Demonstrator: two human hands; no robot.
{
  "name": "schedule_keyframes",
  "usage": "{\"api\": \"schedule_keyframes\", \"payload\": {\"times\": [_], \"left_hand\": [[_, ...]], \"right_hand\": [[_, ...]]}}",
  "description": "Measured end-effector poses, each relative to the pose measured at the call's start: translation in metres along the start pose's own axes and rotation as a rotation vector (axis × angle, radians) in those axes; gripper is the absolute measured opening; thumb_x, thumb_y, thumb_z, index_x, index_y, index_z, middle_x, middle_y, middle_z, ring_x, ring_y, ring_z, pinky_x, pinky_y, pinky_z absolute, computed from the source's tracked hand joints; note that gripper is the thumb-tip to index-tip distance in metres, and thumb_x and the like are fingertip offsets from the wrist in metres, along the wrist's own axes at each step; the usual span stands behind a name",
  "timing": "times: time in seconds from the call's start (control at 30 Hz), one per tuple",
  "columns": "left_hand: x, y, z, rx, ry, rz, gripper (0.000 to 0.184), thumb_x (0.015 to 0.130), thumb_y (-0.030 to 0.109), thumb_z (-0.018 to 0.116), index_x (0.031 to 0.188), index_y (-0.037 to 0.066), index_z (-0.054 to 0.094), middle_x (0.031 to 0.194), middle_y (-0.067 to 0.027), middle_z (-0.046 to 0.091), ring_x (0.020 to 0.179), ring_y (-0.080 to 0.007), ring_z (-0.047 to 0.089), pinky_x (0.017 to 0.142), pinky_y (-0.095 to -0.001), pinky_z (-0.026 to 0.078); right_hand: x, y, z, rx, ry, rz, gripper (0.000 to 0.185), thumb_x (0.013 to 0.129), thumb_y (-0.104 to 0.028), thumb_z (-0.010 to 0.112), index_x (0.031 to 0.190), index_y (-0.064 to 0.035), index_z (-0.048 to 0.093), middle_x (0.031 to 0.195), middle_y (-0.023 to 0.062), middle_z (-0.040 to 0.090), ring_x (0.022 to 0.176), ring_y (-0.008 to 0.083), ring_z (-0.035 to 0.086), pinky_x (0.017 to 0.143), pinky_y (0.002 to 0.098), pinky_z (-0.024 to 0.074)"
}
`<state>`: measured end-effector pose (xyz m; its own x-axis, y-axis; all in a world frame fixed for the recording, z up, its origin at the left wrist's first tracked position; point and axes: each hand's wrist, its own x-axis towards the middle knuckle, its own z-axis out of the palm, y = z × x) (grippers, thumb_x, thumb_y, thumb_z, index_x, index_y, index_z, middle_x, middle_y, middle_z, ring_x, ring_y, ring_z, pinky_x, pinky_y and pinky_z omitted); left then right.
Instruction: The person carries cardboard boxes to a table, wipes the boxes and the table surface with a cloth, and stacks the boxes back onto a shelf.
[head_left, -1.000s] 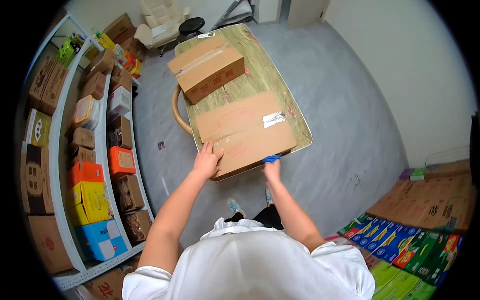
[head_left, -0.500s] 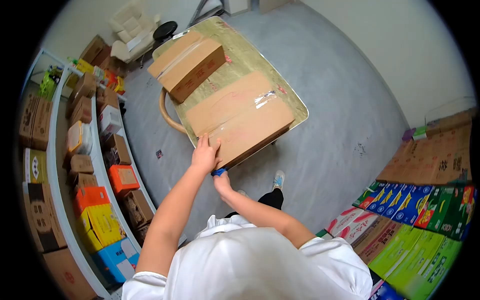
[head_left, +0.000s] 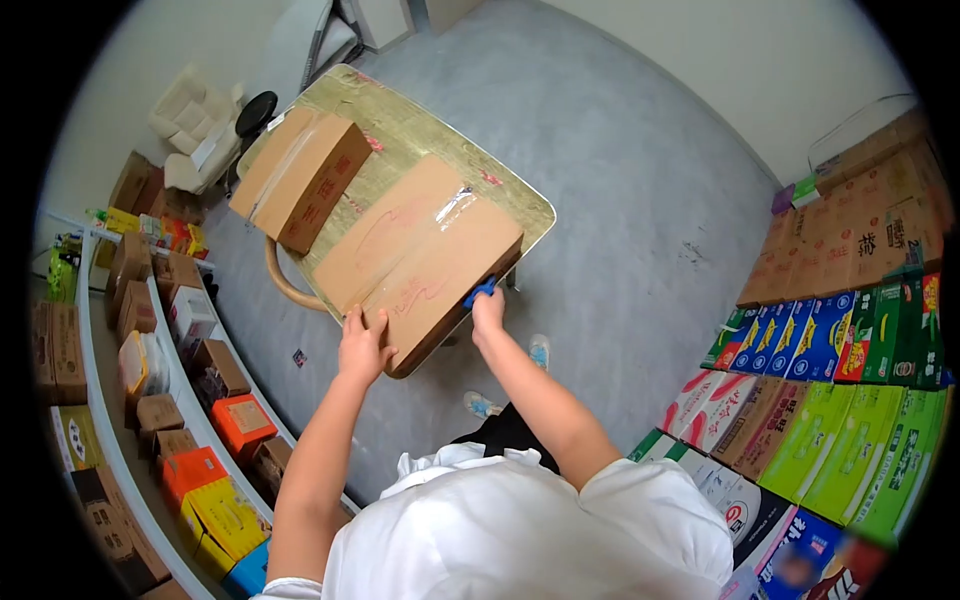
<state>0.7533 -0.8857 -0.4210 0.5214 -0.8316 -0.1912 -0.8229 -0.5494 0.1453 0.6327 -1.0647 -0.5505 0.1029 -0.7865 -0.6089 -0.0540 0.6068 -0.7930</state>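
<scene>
A taped brown cardboard box (head_left: pixel 400 250) lies near the close end of a table. My left hand (head_left: pixel 362 347) rests on its near left corner, fingers apart on the top, gripping nothing. In my closed right hand (head_left: pixel 488 312) is a small blue tool (head_left: pixel 481 291), held against the box's near side towards the right end. The tool's exact kind cannot be made out, since my fingers cover part of it. Clear tape (head_left: pixel 456 207) runs across the top of the box, with red scrawled marks nearby.
A second taped cardboard box (head_left: pixel 305 175) stands farther back on the patterned table (head_left: pixel 420 125). Shelves (head_left: pixel 180 365) packed with boxes line the left, and stacked cartons (head_left: pixel 830 430) fill the right. A pale chair (head_left: pixel 195 125) and black stool (head_left: pixel 256 113) stand behind.
My right hand has moved right along the box's near side with the blue tool. My left hand stays at the near left corner. The whole view has shifted and turned.
</scene>
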Motion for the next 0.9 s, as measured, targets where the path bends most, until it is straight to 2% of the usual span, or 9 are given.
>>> {"api": "schedule_keyframes", "payload": {"times": [0.13, 0.2, 0.27, 0.33, 0.53, 0.6, 0.67, 0.7, 0.9], "left_hand": [[0.0, 0.005, -0.004, -0.028, -0.004, -0.03, 0.073, 0.063, 0.024, 0.083, 0.13, 0.017, 0.054, 0.139, -0.0281, 0.034, 0.126, -0.044, 0.038, 0.103, -0.0435, 0.038], [0.0, 0.005, -0.006, -0.025, 0.0, -0.022, 0.073, 0.063, 0.023, 0.083, 0.13, 0.017, 0.054, 0.139, -0.0284, 0.034, 0.126, -0.0443, 0.038, 0.103, -0.0435, 0.038], [-0.001, 0.004, -0.004, -0.015, 0.009, -0.02, 0.073, 0.062, 0.022, 0.083, 0.129, 0.017, 0.054, 0.139, -0.0286, 0.035, 0.126, -0.0444, 0.038, 0.103, -0.0436, 0.038], [-0.002, 0.003, -0.003, -0.012, 0.023, -0.017, 0.073, 0.062, 0.022, 0.083, 0.129, 0.016, 0.054, 0.139, -0.0288, 0.035, 0.126, -0.0444, 0.038, 0.103, -0.0436, 0.039], [0.001, 0.006, -0.005, -0.033, 0.062, -0.027, 0.075, 0.059, 0.02, 0.084, 0.128, 0.014, 0.056, 0.138, -0.0301, 0.035, 0.123, -0.0419, 0.04, 0.102, -0.0412, 0.038], [0.002, 0.004, -0.006, -0.039, 0.021, -0.034, 0.077, 0.056, 0.022, 0.086, 0.127, 0.014, 0.057, 0.138, -0.0298, 0.035, 0.123, -0.0422, 0.04, 0.102, -0.041, 0.038], [0.001, 0.01, -0.007, -0.065, 0.043, -0.063, 0.077, 0.054, 0.025, 0.086, 0.125, 0.014, 0.059, 0.138, -0.03, 0.036, 0.124, -0.0433, 0.039, 0.103, -0.0426, 0.038], [0.0, 0.012, -0.007, -0.089, 0.058, -0.08, 0.077, 0.052, 0.027, 0.087, 0.123, 0.014, 0.06, 0.137, -0.0303, 0.036, 0.125, -0.0444, 0.039, 0.104, -0.0443, 0.037], [0.006, 0.02, 0.001, -0.132, 0.117, -0.163, 0.079, 0.048, 0.031, 0.088, 0.119, 0.01, 0.061, 0.136, -0.0276, 0.038, 0.126, -0.0436, 0.038, 0.105, -0.0473, 0.033]], "right_hand": [[0.073, -0.025, -0.008, 0.049, 0.106, -0.124, 0.032, 0.084, -0.012, 0.044, 0.111, -0.0006, 0.058, 0.102, 0.0165, 0.064, 0.093, 0.0289, 0.061, 0.082, 0.0371, 0.0461], [0.075, -0.056, -0.016, 0.083, 0.142, -0.101, 0.029, 0.084, -0.011, 0.043, 0.107, 0.0005, 0.058, 0.095, 0.0148, 0.064, 0.086, 0.0251, 0.06, 0.077, 0.0353, 0.0464], [0.077, -0.072, -0.022, 0.283, 0.082, -0.091, 0.024, 0.085, -0.006, 0.04, 0.098, 0.0014, 0.059, 0.082, 0.0047, 0.057, 0.071, 0.0131, 0.051, 0.064, 0.0285, 0.0419], [0.081, -0.075, -0.023, 0.438, 0.055, -0.154, 0.025, 0.084, -0.003, 0.039, 0.098, -0.0001, 0.059, 0.081, 0.002, 0.056, 0.069, 0.0116, 0.048, 0.064, 0.027, 0.0405], [0.076, -0.08, -0.035, 0.497, -0.122, -0.274, 0.027, 0.083, -0.001, 0.038, 0.097, -0.0027, 0.061, 0.082, -0.0011, 0.056, 0.07, 0.0097, 0.047, 0.064, 0.0254, 0.0396], [0.089, -0.086, -0.042, 0.43, -0.201, -0.33, 0.029, 0.082, -0.002, 0.041, 0.101, 0.0003, 0.062, 0.087, 0.0005, 0.06, 0.074, 0.01, 0.052, 0.066, 0.024, 0.0416], [0.092, -0.105, -0.043, 0.261, -0.137, -0.324, 0.03, 0.081, -0.004, 0.043, 0.104, 0.0025, 0.061, 0.089, 0.0015, 0.061, 0.078, 0.0102, 0.054, 0.069, 0.0238, 0.043], [0.11, -0.106, -0.048, 0.179, -0.278, -0.339, 0.03, 0.081, -0.003, 0.044, 0.105, 0.0008, 0.061, 0.092, 0.0018, 0.063, 0.084, 0.0101, 0.057, 0.078, 0.0232, 0.0445], [0.132, -0.141, -0.007, -0.136, -0.59, -0.267, 0.031, 0.087, -0.005, 0.047, 0.115, -0.0009, 0.059, 0.098, 0.0037, 0.064, 0.086, 0.0109, 0.058, 0.079, 0.0244, 0.0459]]}}
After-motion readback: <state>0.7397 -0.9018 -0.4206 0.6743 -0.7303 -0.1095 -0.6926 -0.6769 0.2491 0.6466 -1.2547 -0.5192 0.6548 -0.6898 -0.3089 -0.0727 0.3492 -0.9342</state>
